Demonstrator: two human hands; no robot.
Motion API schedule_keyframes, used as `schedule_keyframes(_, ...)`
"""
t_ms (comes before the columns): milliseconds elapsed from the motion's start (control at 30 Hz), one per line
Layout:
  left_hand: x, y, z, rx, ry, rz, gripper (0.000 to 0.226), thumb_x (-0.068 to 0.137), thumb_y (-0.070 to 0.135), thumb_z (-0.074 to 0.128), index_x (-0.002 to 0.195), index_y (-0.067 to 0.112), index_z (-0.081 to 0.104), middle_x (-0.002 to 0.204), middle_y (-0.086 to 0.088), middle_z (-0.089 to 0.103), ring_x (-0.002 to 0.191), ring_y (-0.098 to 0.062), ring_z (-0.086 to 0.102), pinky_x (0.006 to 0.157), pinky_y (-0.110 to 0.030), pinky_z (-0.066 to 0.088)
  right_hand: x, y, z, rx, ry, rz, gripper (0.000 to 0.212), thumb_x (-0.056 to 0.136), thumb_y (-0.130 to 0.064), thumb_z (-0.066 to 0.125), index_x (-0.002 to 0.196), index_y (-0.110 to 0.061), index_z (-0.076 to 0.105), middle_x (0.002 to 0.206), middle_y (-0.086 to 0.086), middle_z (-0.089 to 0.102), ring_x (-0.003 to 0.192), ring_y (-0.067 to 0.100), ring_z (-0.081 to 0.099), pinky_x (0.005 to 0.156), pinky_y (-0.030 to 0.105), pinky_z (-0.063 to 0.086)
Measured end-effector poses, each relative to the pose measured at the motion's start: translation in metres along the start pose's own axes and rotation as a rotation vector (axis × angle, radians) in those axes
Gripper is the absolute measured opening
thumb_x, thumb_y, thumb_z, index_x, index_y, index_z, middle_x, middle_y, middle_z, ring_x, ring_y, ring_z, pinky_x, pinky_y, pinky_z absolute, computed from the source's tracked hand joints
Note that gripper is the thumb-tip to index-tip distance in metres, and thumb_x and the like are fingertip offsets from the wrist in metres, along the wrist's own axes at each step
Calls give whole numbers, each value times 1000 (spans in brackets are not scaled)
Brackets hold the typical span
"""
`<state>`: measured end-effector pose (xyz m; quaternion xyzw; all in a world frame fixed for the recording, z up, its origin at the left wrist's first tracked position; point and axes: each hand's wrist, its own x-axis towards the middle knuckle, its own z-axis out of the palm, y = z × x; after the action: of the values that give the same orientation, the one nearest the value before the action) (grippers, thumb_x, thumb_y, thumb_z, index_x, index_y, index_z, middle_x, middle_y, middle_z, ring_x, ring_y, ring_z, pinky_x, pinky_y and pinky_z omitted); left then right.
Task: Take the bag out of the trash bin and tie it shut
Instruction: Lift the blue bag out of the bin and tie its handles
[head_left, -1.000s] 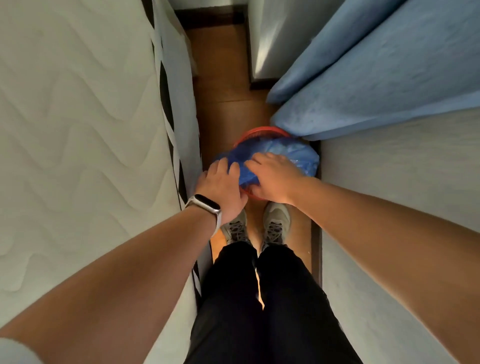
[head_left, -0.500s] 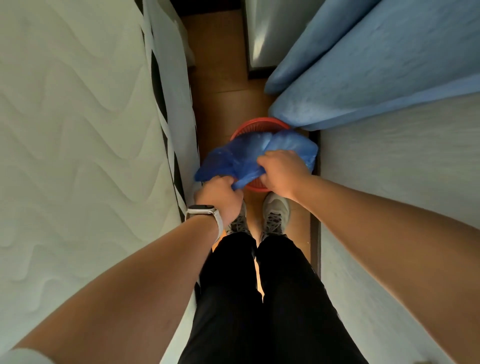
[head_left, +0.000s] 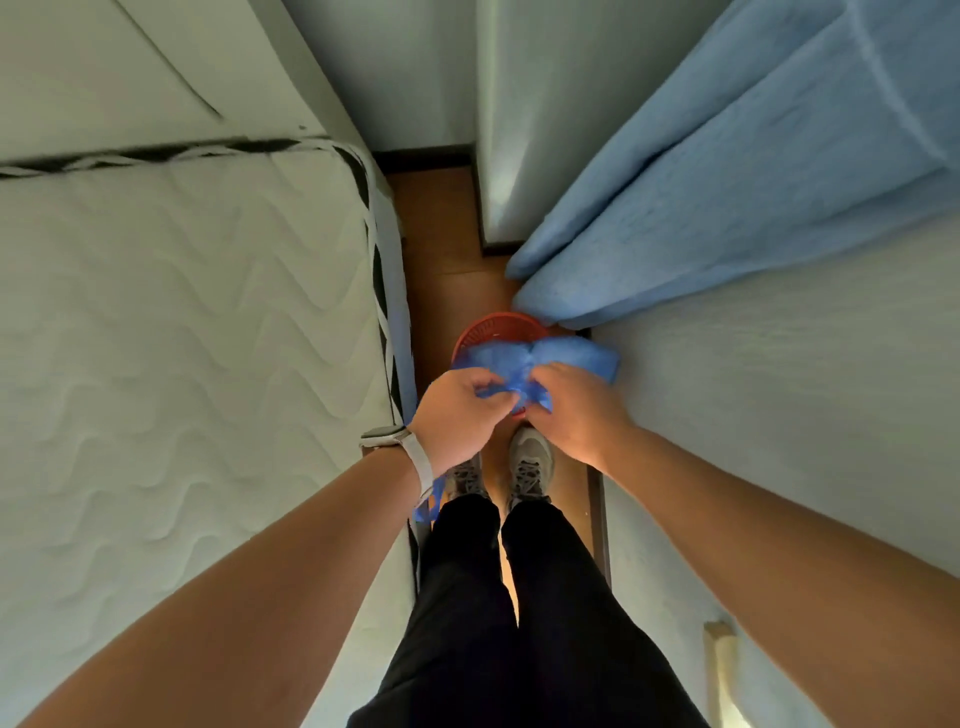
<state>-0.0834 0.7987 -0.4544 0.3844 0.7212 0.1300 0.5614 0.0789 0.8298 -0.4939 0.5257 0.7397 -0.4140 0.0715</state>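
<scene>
A blue plastic bag (head_left: 540, 358) hangs above a round red trash bin (head_left: 485, 331) that stands on the wooden floor in a narrow gap. My left hand (head_left: 460, 413), with a white watch on the wrist, grips the bag's bunched top from the left. My right hand (head_left: 576, 410) grips the same bunched top from the right, the two hands almost touching. A loose blue strip of the bag (head_left: 428, 501) dangles below my left wrist. The bag's lower part and the bin's near rim are hidden behind my hands.
A white quilted mattress (head_left: 182, 364) fills the left side. A white surface (head_left: 779, 389) with a light blue blanket (head_left: 727, 182) is on the right. My legs and grey shoes (head_left: 527, 460) stand on the floor strip (head_left: 447, 249) just before the bin.
The bag has been lifted up off the bin and its top gathered. Both hands went from lying on the bag to gripping its bunched top and came closer together.
</scene>
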Motion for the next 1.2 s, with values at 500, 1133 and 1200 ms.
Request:
schedule_keyframes(500, -166, 158, -106, -142, -31, 317, 12, 82, 17, 66, 78, 7, 70, 70, -19, 64, 62, -13, 57, 59, -26, 46, -136, -163, -122, 382, 203, -137, 42, 79, -50, 63, 112, -28, 51, 96, -9, 65, 92, 6, 63, 81, 36, 53)
schedule_keyframes(1133, -285, 291, -144, -594, -28, 554, 12, 91, 5, 56, 94, -1, 67, 85, -17, 63, 81, -27, 52, 81, -35, 46, -190, -249, -224, 286, 437, -391, 22, 87, -35, 60, 83, -33, 39, 73, -14, 44, 65, 2, 48, 59, 18, 33)
schedule_keyframes(1200, -290, 298, -147, -609, -9, 569, 12, 91, 4, 55, 95, -1, 66, 88, -18, 62, 84, -28, 51, 84, -38, 44, -192, -253, -232, 305, 469, -412, 29, 91, -29, 56, 73, -37, 35, 65, -11, 42, 57, 2, 46, 54, 17, 33)
